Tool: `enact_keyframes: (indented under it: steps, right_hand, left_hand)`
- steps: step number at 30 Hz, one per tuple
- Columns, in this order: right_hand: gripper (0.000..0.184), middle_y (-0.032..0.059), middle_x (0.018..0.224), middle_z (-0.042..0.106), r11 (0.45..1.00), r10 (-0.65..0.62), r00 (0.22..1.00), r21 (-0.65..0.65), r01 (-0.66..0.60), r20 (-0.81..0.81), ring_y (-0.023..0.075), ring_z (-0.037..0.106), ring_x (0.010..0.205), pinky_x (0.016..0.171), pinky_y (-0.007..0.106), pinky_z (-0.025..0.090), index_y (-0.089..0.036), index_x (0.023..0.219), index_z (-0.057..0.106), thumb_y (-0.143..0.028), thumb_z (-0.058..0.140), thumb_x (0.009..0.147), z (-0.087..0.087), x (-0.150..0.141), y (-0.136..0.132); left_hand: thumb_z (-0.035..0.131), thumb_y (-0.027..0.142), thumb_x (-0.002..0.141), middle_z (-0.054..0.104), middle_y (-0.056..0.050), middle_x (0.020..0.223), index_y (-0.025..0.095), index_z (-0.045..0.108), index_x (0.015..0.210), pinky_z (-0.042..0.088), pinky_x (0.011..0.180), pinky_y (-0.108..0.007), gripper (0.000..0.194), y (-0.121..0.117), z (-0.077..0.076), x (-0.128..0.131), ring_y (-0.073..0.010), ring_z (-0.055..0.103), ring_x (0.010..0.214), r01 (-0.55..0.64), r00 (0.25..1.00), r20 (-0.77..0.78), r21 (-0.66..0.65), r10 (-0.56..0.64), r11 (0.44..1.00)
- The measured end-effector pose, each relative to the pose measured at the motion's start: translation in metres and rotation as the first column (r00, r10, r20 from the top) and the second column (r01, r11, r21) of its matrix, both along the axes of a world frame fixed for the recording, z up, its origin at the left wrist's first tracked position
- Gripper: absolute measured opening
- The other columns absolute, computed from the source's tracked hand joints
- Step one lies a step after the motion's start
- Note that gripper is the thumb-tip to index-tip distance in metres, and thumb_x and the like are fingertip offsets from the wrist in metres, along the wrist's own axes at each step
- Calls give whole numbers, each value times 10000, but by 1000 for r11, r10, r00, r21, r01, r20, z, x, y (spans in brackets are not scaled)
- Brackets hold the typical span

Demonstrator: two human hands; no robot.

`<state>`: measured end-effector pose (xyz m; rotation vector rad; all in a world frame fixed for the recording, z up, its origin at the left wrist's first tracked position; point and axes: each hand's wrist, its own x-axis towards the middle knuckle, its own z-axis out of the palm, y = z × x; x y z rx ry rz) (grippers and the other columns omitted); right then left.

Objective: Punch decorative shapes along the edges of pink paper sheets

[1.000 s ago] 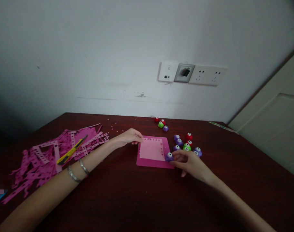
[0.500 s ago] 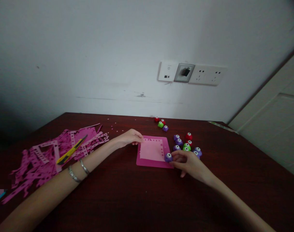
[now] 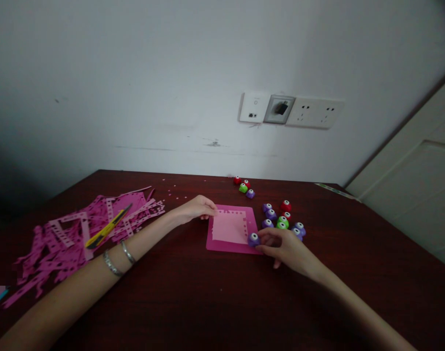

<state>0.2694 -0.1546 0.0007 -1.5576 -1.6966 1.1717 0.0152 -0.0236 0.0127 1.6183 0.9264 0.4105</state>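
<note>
A light pink paper sheet (image 3: 228,228) with punched holes along its top and right edges lies on a darker pink sheet (image 3: 226,246). My left hand (image 3: 199,208) is closed at the upper left, its fingertips pinching the pink paper's edge. At the lower right corner of the light sheet, my right hand (image 3: 286,246) grips a small purple craft punch (image 3: 253,239) between thumb and fingers. Whether paper sits inside the punch's slot is hidden. Just beyond the right hand stand more purple punches (image 3: 270,214), green punches (image 3: 283,222) and a red punch (image 3: 286,206).
A heap of pink paper strips (image 3: 69,243) covers the left of the dark wooden table (image 3: 215,302), with a yellow utility knife (image 3: 109,227) on top. Several more punches (image 3: 243,188) stand near the wall (image 3: 152,97). Tiny paper bits lie around the heap.
My right hand and the purple punch have shifted very slightly left along the paper's lower right corner. My left hand stays put.
</note>
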Motion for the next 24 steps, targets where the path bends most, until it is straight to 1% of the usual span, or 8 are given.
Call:
enact_keyframes:
  steps: [4,8,14,18,21,24]
  right_hand:
    - [279,30,771,611,1000,7,1000,2,-7,-6,134,584,624,354,186,520,-151,957,612,-290,642,717,0,0,0]
    - [309,31,772,608,1000,15,1000,-1,-15,-19,139,586,641,356,182,517,-155,970,616,-316,656,709,-1,-1,0]
    - [308,33,772,617,999,49,999,-5,-49,0,108,556,559,339,166,493,-150,984,626,-314,647,723,-4,-4,2]
    - [303,26,753,601,998,55,997,13,-56,51,92,532,514,319,158,469,-145,965,639,-327,645,722,-4,-5,2]
    - [278,18,740,580,996,78,993,34,-81,90,89,519,506,306,150,450,-152,939,644,-332,634,728,-4,-5,1]
    - [263,16,745,559,996,79,991,30,-83,111,95,516,526,303,151,447,-152,927,641,-321,631,726,-5,-5,1]
  left_hand:
    - [646,243,635,523,19,531,118,648,702,278,487,-231,141,-2,1,3,-60,396,488,0,1000,-17,-1,0,1000]
    - [656,267,634,528,18,532,112,649,726,283,481,-231,180,-2,-4,4,-62,404,483,-1,1000,-28,3,1,1000]
    - [664,282,632,532,25,530,118,654,743,292,478,-230,199,-1,-10,5,-68,418,481,-18,1000,-13,28,19,999]
    - [667,277,626,551,20,539,117,654,724,297,475,-222,189,-3,-12,7,-68,424,480,-33,999,-20,44,34,998]
    - [654,255,632,593,1,580,118,657,718,331,494,-220,162,-3,-18,9,-75,458,502,-43,998,-38,89,47,995]
    - [635,211,627,639,-25,640,115,651,699,393,545,-232,121,-5,-26,13,-102,528,562,-64,995,-62,156,74,986]
